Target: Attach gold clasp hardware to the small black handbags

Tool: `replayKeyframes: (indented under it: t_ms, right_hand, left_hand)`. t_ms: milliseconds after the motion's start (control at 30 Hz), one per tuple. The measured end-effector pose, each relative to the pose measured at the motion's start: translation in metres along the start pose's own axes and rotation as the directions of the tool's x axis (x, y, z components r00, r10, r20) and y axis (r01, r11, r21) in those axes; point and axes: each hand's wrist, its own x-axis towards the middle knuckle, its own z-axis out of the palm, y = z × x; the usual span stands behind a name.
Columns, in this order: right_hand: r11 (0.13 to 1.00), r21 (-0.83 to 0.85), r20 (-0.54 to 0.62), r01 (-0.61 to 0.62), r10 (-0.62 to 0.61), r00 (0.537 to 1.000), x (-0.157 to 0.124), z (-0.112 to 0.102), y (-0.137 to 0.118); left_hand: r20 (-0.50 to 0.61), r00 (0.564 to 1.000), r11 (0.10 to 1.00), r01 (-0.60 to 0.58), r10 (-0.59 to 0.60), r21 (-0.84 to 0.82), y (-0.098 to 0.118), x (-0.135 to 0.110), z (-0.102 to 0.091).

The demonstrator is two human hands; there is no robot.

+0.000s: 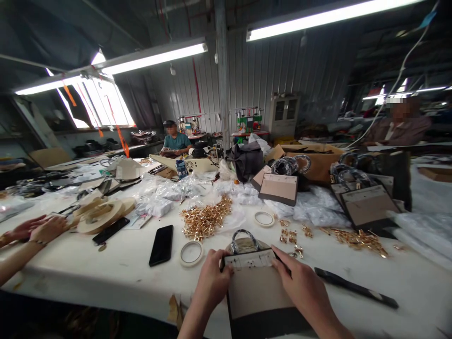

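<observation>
A beige and black handbag [259, 292] lies flat on the white table [106, 278] right in front of me, its wrapped handle [244, 238] pointing away. My left hand [211, 278] grips the bag's upper left corner with fingers curled over the edge. At the upper right corner my right hand [300, 280] presses its fingers on the top edge near small gold fittings.
A pile of gold metal parts [206, 219], tape rolls [191, 253] and a black phone [161, 245] lie beyond the bag. More bags [367, 207], plastic wrapping and a black strap [356, 287] sit to the right. Another person's hands [35, 229] rest at the left; other people sit farther back.
</observation>
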Motion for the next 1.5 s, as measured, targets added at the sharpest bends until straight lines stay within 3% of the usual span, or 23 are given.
replayKeyframes:
  t_ms: [200, 300, 433, 700, 1033, 1500]
  right_hand:
    - [0.998, 0.040, 0.035, -0.046, 0.045, 0.998, 0.002, -0.010, -0.005]
    - [0.986, 0.130, 0.081, -0.103, 0.093, 0.992, 0.007, -0.021, -0.009]
    - [0.961, 0.257, 0.156, -0.104, 0.065, 0.986, 0.020, -0.033, -0.010]
    - [0.983, 0.160, 0.231, -0.089, 0.050, 0.972, 0.037, -0.048, -0.015]
    - [0.985, 0.159, 0.223, -0.066, 0.030, 0.974, 0.039, -0.036, -0.002]
    - [0.983, 0.162, 0.225, 0.088, -0.124, 0.966, 0.060, -0.049, -0.006]
  left_hand:
    - [0.000, 1.000, 1.000, 0.000, 0.000, 0.027, 0.002, 0.000, -0.001]
    - [0.011, 1.000, 0.999, -0.007, 0.006, 0.053, 0.005, 0.000, -0.003]
    - [0.027, 1.000, 0.999, -0.008, 0.007, 0.051, 0.004, 0.002, -0.005]
    - [0.020, 1.000, 0.999, -0.009, 0.008, 0.052, 0.004, 0.002, -0.005]
    - [-0.006, 1.000, 1.000, 0.008, -0.008, 0.001, 0.002, -0.001, -0.002]
    - [-0.015, 0.999, 0.997, 0.051, -0.052, -0.066, 0.005, -0.005, -0.002]
